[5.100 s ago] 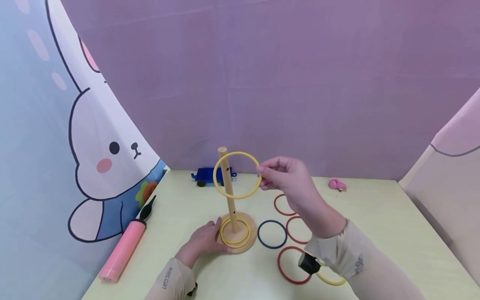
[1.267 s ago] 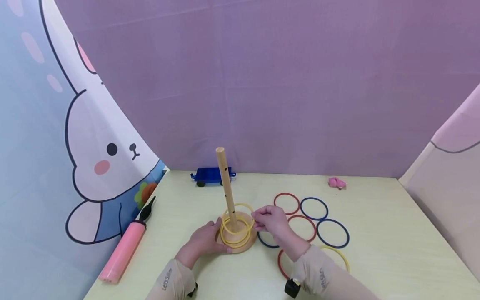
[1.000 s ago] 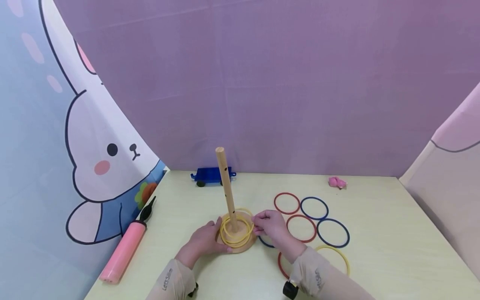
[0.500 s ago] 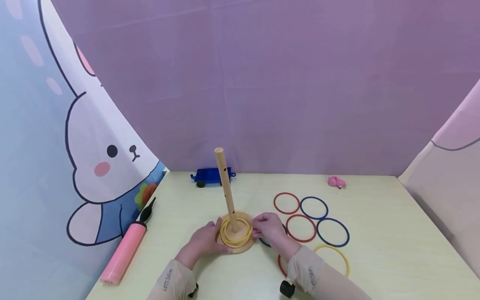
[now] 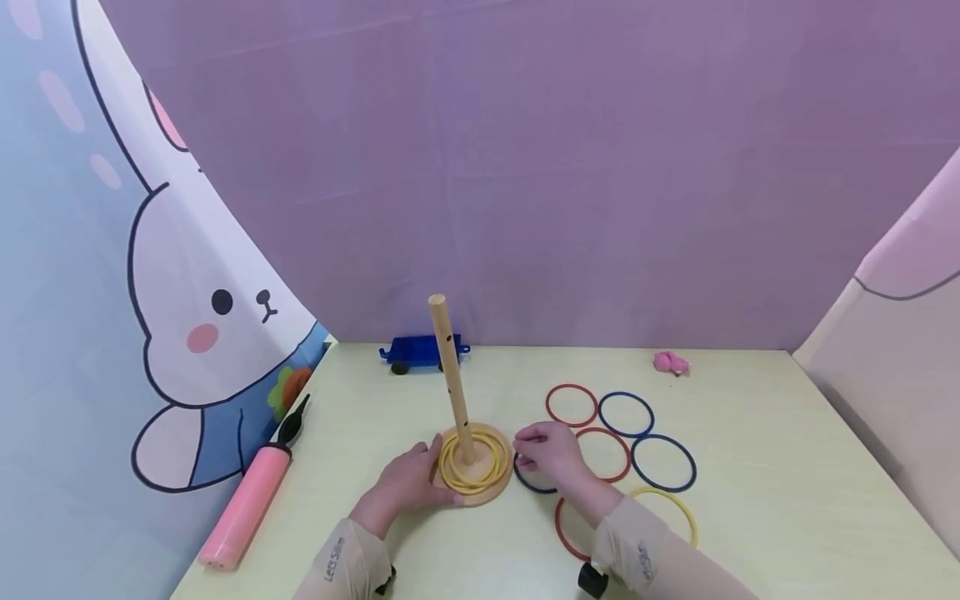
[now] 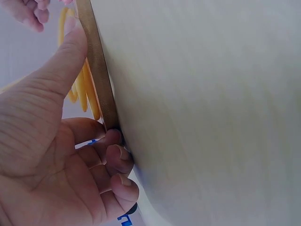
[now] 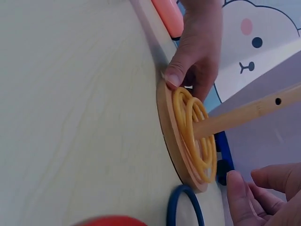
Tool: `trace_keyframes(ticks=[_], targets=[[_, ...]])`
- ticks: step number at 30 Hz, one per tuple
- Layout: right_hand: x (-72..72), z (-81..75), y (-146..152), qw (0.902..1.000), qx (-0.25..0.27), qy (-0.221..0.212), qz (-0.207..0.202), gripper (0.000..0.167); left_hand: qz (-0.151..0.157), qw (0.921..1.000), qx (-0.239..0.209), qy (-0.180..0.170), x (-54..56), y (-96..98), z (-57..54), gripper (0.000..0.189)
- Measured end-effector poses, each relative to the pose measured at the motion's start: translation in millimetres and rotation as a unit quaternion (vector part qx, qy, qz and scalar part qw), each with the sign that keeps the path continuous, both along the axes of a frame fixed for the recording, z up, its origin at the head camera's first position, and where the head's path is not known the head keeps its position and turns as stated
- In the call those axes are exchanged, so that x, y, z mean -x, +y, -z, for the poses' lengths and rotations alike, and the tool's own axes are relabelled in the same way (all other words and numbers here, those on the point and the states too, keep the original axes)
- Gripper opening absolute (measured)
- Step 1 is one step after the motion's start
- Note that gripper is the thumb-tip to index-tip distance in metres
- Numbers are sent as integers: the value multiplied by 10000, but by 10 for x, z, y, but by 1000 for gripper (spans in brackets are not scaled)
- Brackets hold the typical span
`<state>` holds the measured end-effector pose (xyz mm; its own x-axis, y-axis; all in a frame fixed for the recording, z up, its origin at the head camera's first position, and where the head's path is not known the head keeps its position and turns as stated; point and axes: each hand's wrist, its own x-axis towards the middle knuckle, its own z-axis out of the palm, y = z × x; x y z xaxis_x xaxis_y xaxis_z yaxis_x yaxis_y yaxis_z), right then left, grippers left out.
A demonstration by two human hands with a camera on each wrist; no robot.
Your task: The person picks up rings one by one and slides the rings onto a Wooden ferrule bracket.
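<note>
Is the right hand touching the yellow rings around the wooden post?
Apart. The right wrist view shows a clear gap between the fingers of the right hand and the yellow rings around the wooden post.

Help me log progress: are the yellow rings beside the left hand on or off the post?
On. The yellow rings circle the wooden post at its base; the right wrist view shows the post passing through them.

The pale worktop (image 5: 795,500) bears a wooden peg stand (image 5: 453,383); right of it, three red rings (image 5: 572,386), three blue rings (image 5: 694,469) and one yellow ring (image 5: 654,490); a pink hand pump (image 5: 247,504) at left; at the back, a blue toy wagon (image 5: 412,351) and a small pink object (image 5: 667,362).
</note>
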<state>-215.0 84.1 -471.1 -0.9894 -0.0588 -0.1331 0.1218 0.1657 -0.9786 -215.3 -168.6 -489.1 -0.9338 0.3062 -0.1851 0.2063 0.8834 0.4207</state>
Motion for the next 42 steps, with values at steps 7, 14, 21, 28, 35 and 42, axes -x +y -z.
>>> trace_keyframes(ticks=[7,14,21,28,35,42], targets=[[-106,-101,213,9999,-57,10,131,16,6,10000,59,47,5,-7,-6,111],[-270,-170,461,9994,200,77,279,16,-26,10000,43,-11,7,-14,-16,112],[-424,-222,748,9987,74,49,507,18,-62,10000,41,-63,19,-17,-10,113],[-599,-191,1020,9973,91,-43,729,21,-87,9999,47,-62,13,-7,-21,111],[-747,-119,1295,9941,65,-204,1060,27,-77,9999,65,-53,18,-1,-16,112],[-906,-59,1552,9891,-490,-292,1356,28,-63,10000,25,-50,16,9,-5,111]])
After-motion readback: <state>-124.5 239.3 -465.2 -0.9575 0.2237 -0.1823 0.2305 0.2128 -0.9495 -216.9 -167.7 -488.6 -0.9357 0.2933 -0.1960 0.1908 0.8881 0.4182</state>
